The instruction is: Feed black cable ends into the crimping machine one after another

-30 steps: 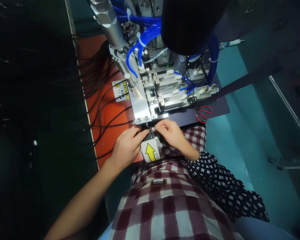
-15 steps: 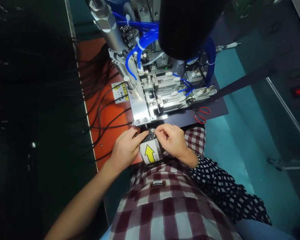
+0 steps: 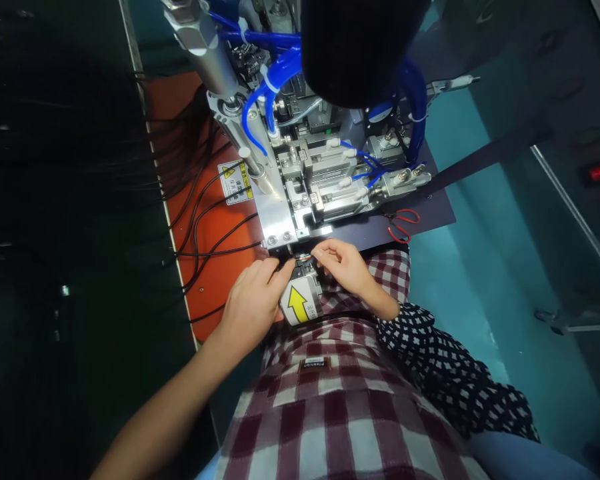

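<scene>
A small shiny part point(image 3: 304, 257) sits in the dark fixture point(image 3: 300, 272) at the front of a metal machine point(image 3: 325, 180). My left hand point(image 3: 255, 293) is at the fixture's left side, its fingers curled and the thumb tip close to the part. What those fingers press on is hidden. From the right, my right hand point(image 3: 345, 267) reaches in with thumb and forefinger pinched together at the part's right end. Anything in that pinch is too small to name. Just below lies a white label with a yellow arrow point(image 3: 298, 303).
Red-handled scissors point(image 3: 404, 225) lie on the dark plate to the right. Black cables point(image 3: 215, 253) cross the orange base point(image 3: 185, 227) on the left. Blue air tubes point(image 3: 285, 67) and a black cylinder point(image 3: 360, 53) rise over the machine.
My right hand has shifted slightly up and away from my left thumb, so more of the small part and fixture shows. The whole view has moved slightly.
</scene>
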`<action>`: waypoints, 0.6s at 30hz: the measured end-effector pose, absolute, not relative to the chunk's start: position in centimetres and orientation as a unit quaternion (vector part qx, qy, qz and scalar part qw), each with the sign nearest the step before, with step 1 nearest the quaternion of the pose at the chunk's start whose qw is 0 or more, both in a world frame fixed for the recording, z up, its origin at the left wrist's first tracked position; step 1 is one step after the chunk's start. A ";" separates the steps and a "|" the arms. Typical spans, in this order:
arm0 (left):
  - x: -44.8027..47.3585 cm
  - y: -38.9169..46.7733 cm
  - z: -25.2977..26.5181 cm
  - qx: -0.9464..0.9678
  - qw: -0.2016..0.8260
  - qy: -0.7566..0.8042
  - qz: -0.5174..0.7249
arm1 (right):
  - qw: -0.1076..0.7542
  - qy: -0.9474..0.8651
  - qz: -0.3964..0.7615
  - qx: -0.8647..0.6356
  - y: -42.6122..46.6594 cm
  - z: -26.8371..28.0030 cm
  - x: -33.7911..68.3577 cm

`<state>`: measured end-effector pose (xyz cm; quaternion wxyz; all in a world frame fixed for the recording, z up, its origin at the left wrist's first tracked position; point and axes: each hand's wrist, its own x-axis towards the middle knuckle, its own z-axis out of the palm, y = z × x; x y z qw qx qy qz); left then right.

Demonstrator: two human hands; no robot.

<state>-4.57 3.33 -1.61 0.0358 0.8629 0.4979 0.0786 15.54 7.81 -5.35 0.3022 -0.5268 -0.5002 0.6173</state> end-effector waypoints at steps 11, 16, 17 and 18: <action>-3.9 3.7 -1.0 0.854 0.073 0.513 0.038 | 0.321 -0.527 0.582 -0.530 7.3 -5.5 14.0; -3.5 3.6 -1.7 0.841 0.086 0.529 0.072 | 0.310 -0.618 0.465 -0.553 7.0 -5.3 14.0; -3.3 3.6 -1.9 0.837 0.085 0.535 0.074 | 0.312 -0.600 0.491 -0.549 7.0 -5.5 13.9; -3.0 3.6 -2.1 0.834 0.082 0.541 0.075 | 0.313 -0.574 0.527 -0.543 7.0 -5.7 13.8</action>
